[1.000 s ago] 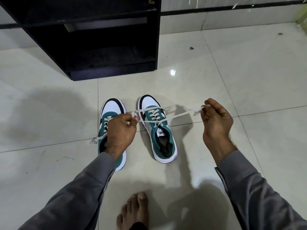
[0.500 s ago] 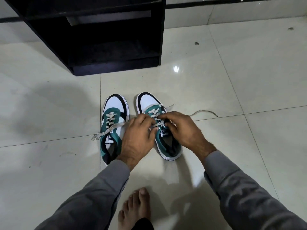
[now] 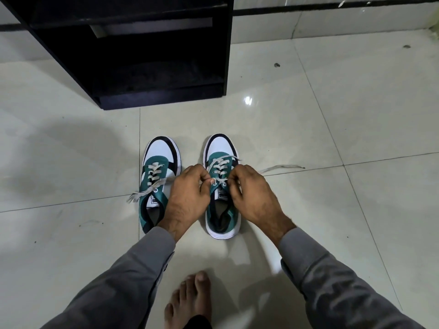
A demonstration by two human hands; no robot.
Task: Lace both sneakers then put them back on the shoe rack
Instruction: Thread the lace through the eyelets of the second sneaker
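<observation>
Hands (image 3: 190,195) – seemingly on lace (image 3: 219,180)

Two green-and-white canvas sneakers with pale laces, left one (image 3: 158,179) and right one (image 3: 221,186), stand upright side by side on the tiles before the black wooden shoe rack (image 3: 133,55).

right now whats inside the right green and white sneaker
The right green and white sneaker shows only a dark lining and insole in its opening. The right hand covers part of the opening, and the toe interior is hidden.
</observation>
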